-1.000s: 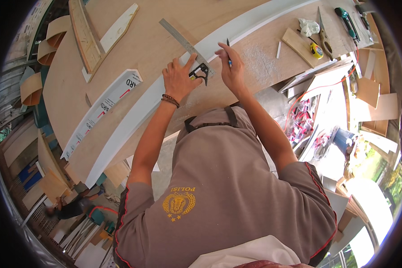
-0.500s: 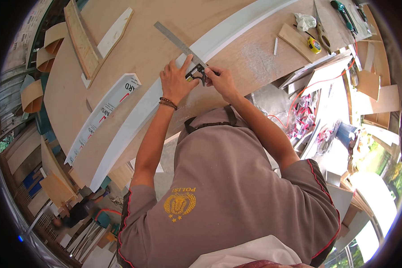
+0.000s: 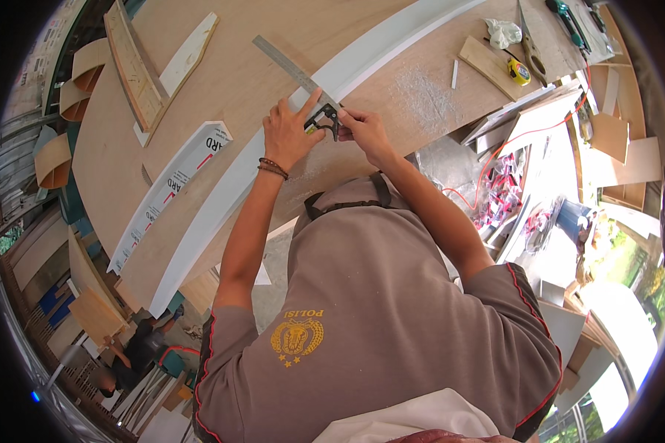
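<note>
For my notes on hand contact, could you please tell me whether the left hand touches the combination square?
Touching: the head view shows the left hand with its index fingertip on the combination square, against the metal blade.

harsh daylight burns out to white around four o'clock. softer light spreads over my plywood tabletop (image 3: pixel 233 81); my left hand (image 3: pixel 287 133) and right hand (image 3: pixel 366 134) look fairly crisp. at eight o'clock, a co-worker (image 3: pixel 142 347) looks dim and soft, near a blue flare. fisheye curvature bends edges toward the black rim.
</note>
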`<move>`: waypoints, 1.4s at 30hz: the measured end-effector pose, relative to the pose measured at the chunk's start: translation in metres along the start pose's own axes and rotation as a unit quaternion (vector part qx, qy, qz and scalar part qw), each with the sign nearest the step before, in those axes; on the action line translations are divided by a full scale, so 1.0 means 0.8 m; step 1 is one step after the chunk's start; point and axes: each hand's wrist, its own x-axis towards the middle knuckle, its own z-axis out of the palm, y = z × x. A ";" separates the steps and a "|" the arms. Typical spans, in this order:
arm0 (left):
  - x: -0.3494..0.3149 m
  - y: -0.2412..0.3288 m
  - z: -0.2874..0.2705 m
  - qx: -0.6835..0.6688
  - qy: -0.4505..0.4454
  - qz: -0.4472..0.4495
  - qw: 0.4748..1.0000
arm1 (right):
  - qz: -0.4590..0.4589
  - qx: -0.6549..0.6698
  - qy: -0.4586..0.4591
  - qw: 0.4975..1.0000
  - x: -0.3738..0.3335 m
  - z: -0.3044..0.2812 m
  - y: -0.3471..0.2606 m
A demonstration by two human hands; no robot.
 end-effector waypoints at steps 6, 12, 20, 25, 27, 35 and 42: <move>-0.002 0.002 0.001 0.004 -0.003 -0.013 1.000 | -0.115 -0.071 0.088 0.987 -0.014 -0.008 -0.002; -0.005 -0.001 0.002 -0.006 0.002 -0.017 1.000 | -0.283 -0.221 0.149 0.921 -0.025 -0.015 -0.038; -0.005 0.002 -0.002 -0.007 -0.004 -0.026 1.000 | -0.452 -0.392 0.063 0.799 0.048 0.021 -0.067; -0.004 0.003 0.000 0.000 -0.004 -0.030 1.000 | -0.458 -0.418 0.053 0.783 0.063 0.022 -0.065; -0.005 0.002 0.000 -0.001 0.005 -0.028 1.000 | -0.459 -0.424 0.051 0.779 0.062 0.023 -0.065; -0.005 0.004 -0.008 -0.010 -0.015 -0.035 0.999 | -0.423 -0.474 0.035 0.772 0.048 0.013 -0.078; -0.007 -0.002 0.003 -0.008 0.009 -0.027 1.000 | -0.365 -0.492 -0.008 0.791 -0.011 -0.045 -0.066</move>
